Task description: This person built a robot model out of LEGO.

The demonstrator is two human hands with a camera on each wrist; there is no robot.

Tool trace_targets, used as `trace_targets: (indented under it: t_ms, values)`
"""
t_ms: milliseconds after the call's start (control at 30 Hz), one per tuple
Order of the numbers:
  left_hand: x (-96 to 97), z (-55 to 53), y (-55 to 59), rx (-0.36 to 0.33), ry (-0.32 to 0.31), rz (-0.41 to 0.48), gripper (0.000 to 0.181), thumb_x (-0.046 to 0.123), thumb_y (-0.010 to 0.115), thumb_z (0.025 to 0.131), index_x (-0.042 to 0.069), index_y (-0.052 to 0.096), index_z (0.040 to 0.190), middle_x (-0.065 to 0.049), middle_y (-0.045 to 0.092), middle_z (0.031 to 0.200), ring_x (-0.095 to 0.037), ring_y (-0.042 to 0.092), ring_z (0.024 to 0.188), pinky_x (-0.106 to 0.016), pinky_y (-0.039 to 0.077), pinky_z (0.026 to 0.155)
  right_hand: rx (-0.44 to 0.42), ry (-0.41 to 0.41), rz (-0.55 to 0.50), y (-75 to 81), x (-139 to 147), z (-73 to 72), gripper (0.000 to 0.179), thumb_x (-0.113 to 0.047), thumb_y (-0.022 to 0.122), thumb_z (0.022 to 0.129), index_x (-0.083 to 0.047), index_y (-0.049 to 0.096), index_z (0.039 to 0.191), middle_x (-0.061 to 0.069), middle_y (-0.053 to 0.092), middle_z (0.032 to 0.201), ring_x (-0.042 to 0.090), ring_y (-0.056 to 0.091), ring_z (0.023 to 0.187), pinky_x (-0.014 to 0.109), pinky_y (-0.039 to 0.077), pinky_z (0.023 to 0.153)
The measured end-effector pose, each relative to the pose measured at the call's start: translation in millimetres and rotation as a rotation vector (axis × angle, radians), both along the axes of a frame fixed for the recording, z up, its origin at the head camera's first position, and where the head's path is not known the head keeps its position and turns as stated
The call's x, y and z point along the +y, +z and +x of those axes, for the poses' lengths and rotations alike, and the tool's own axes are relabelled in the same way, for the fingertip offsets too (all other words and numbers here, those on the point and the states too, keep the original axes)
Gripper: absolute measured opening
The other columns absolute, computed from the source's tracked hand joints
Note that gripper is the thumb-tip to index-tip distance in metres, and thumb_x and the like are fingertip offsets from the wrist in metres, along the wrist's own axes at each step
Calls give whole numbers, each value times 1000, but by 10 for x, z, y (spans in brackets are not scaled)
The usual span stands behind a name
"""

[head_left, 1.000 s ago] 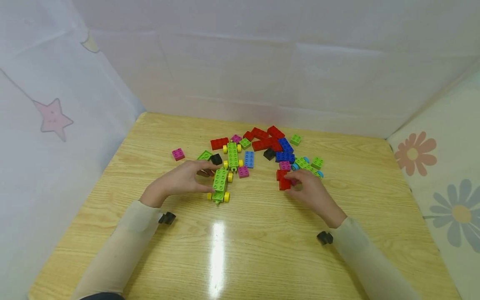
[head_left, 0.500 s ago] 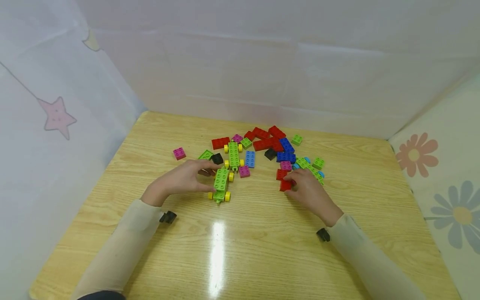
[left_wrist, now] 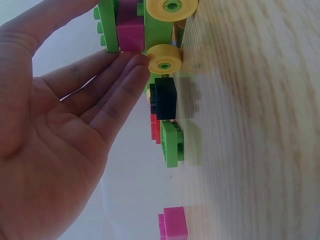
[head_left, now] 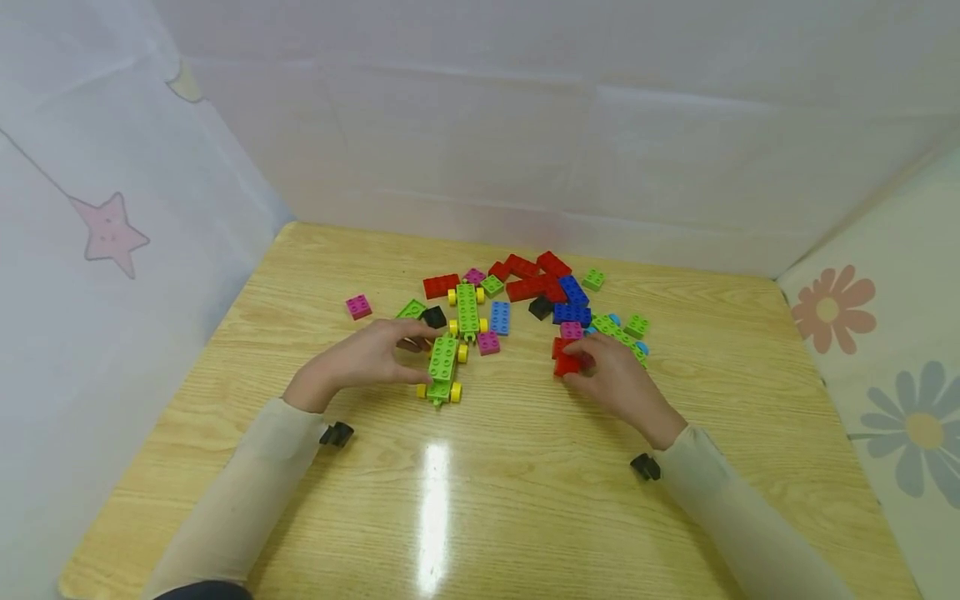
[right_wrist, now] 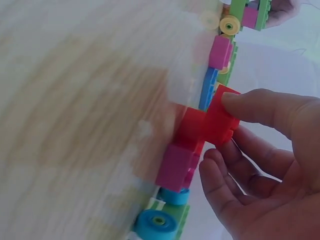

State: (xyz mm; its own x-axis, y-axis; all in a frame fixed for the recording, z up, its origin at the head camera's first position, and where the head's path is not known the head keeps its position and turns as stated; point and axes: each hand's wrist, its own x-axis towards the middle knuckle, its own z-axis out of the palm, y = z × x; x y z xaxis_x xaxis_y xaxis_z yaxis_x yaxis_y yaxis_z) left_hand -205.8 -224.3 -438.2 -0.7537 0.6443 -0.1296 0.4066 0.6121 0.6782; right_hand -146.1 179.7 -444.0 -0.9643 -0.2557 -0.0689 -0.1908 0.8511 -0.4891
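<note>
My left hand (head_left: 363,360) grips a toy brick car, thumb on the near side and fingers on the far side. The car has a green wheeled base with yellow wheels (left_wrist: 165,59), a magenta brick (left_wrist: 131,27) in the middle and a green brick (head_left: 443,357) on top. My right hand (head_left: 615,379) pinches a red brick (right_wrist: 218,117) between thumb and fingers. That brick is tilted and overlaps a second red brick (right_wrist: 191,126) in the right wrist view; whether they touch I cannot tell. A magenta brick (right_wrist: 175,167) lies beside the second red one.
A second green car base (head_left: 467,310) with yellow wheels stands behind the first. Next to my right hand is a green base (head_left: 618,337) with blue wheels. Red bricks (head_left: 527,288), blue bricks (head_left: 572,314), a light blue brick (head_left: 500,318) and black bricks (head_left: 541,307) lie farther back.
The red brick in my right hand has lifted and tilted slightly, shifting a little left and away from me. My left hand holds the car in nearly the same place.
</note>
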Motion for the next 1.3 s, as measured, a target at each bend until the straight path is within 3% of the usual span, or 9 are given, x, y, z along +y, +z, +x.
trace_targets:
  t_ms: [167, 333, 500, 733, 867, 1033, 1300]
  values:
    - [2, 6, -2, 0, 1, 3, 73, 36, 92, 94, 12, 64, 157, -4, 73, 146, -30, 72, 134, -51, 60, 116, 26, 7, -63, 46, -110, -30, 39, -20, 89, 98, -5, 78, 132, 9, 72, 117, 25, 68, 100, 43, 63, 91]
    - [11, 3, -2, 5, -6, 10, 73, 36, 92, 94, 12, 64, 157, -4, 75, 144, -30, 72, 134, -51, 60, 116, 42, 25, -119, 111, -256, -80, 37, -20, 87, 99, -7, 78, 133, 9, 73, 127, 27, 71, 108, 46, 65, 96]
    - [12, 5, -3, 15, -10, 11, 74, 36, 91, 95, 13, 63, 159, -5, 72, 149, -30, 73, 134, -52, 60, 115, 38, 43, -140, 175, -436, -123, 37, -19, 85, 101, -9, 77, 135, 9, 73, 127, 31, 70, 106, 45, 62, 91]
    - [5, 6, -2, 19, -14, 11, 75, 36, 91, 95, 13, 62, 160, -5, 73, 147, -30, 73, 133, -52, 60, 114, 26, 67, -178, 238, -702, -199, 40, -20, 84, 102, -9, 76, 139, 9, 73, 132, 35, 73, 120, 51, 64, 105]
    - [-11, 9, 8, 21, -13, 16, 73, 36, 91, 95, 12, 63, 158, -6, 75, 144, -31, 73, 133, -54, 60, 115, 22, 86, -210, 256, -866, -257, 42, -22, 84, 102, -10, 76, 142, 8, 72, 133, 34, 73, 121, 50, 63, 106]
    - [-40, 8, 25, 29, 3, 52, 67, 36, 90, 96, 13, 67, 154, -4, 73, 147, -33, 73, 134, -55, 60, 115, 7, 103, -259, 258, -1046, -314, 42, -23, 85, 102, -11, 76, 142, 7, 72, 131, 33, 73, 121, 51, 63, 108]
    - [-54, -16, 52, 52, 31, 159, 48, 20, 84, 102, 6, 71, 146, -8, 74, 147, -36, 74, 131, -58, 60, 114, 26, 152, -279, 251, -1275, -374, 40, -26, 84, 103, -13, 77, 140, 4, 73, 124, 27, 68, 112, 43, 63, 100]
